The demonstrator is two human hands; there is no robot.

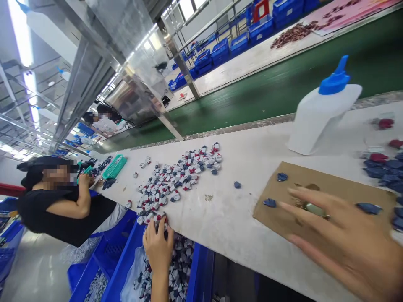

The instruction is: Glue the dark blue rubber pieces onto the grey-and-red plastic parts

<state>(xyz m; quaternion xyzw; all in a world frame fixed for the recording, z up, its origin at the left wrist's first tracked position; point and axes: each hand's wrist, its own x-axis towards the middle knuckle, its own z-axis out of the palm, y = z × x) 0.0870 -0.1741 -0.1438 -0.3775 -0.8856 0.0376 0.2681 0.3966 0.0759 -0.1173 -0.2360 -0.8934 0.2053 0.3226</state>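
Observation:
My left hand (158, 243) curls over the near table edge, its fingers closed on a few small red, white and blue pieces (160, 217) at the end of a spread heap (176, 176). Below it a blue bin (201, 268) holds more such pieces in a plastic bag. My right hand (346, 243) lies open, fingers spread flat, on a brown cardboard sheet (283, 218). Small blue pieces (270, 203) and a greenish blob (315, 209) lie on the cardboard near its fingertips.
A white glue bottle (321, 113) with a blue nozzle stands behind the cardboard. Dark blue and red pieces (385, 165) lie at the right. A green conveyor belt (267, 96) runs beyond the table. A person in black (56, 209) works at the left beside a teal basket (113, 166).

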